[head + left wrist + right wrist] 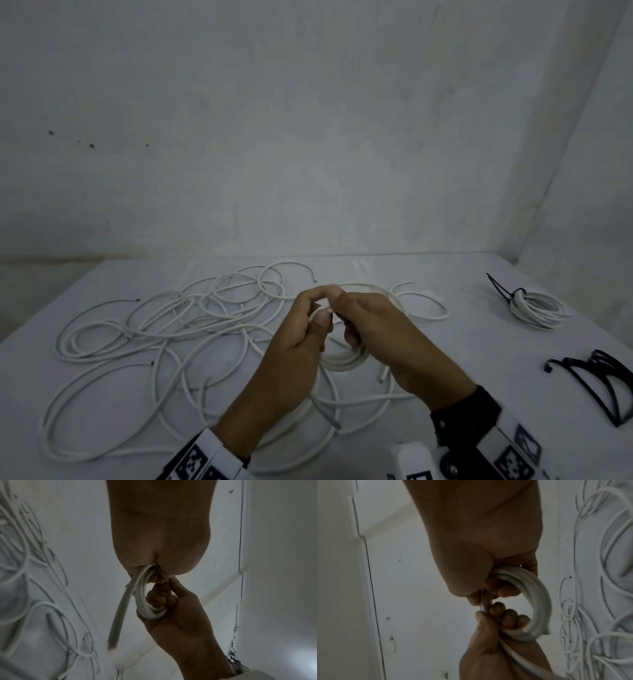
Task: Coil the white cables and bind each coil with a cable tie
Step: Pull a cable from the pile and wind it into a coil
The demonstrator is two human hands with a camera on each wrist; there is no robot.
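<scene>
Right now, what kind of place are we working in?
Probably a plain workroom bench: a white table in a bare white-walled corner, strewn with loose white cables, one bound coil and spare black cable ties.

No readable text is showing anywhere; only black-and-white square marker patterns are sitting on the wrist bands (pixel 202 460).

Left hand (pixel 291 346) and right hand (pixel 383 342) covering most of small coil (pixel 346 363); black cable ties (pixel 603 390) running off right edge; loose cables (pixel 25 574) blurring in wrist views.
</scene>
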